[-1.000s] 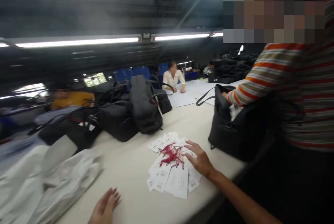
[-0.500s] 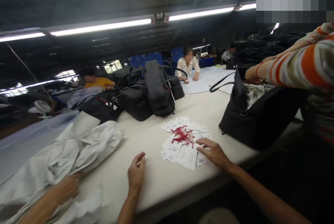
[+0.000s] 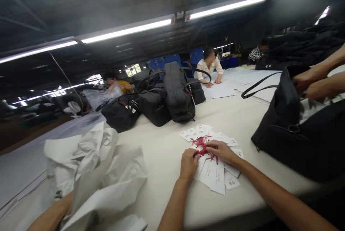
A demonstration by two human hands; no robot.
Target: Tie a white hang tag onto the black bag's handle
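Note:
White hang tags (image 3: 212,177) with printed text lie fanned out on the table, their red cords (image 3: 201,142) bunched in the middle. My left hand (image 3: 188,164) reaches in from the near left, thumb and fingertips closed on the red cords. From the right, my right hand (image 3: 223,152) meets it, its fingers pinched on the same bunch and its palm over the tags on that side. Just which cords each hand grips is partly hidden by the fingers.
Black bags (image 3: 179,94) stand together at the back of the pale table (image 3: 159,159). On the right, a co-worker's hands (image 3: 315,82) are inside an open black bag (image 3: 299,144). A hand at lower left holds crumpled white sheeting (image 3: 107,173). Another person (image 3: 210,67) leans on the far end.
My left hand has moved right to the red cords, and my right hand has come in onto them. At left, the white sheeting has been lifted and bunched up. My view has turned left.

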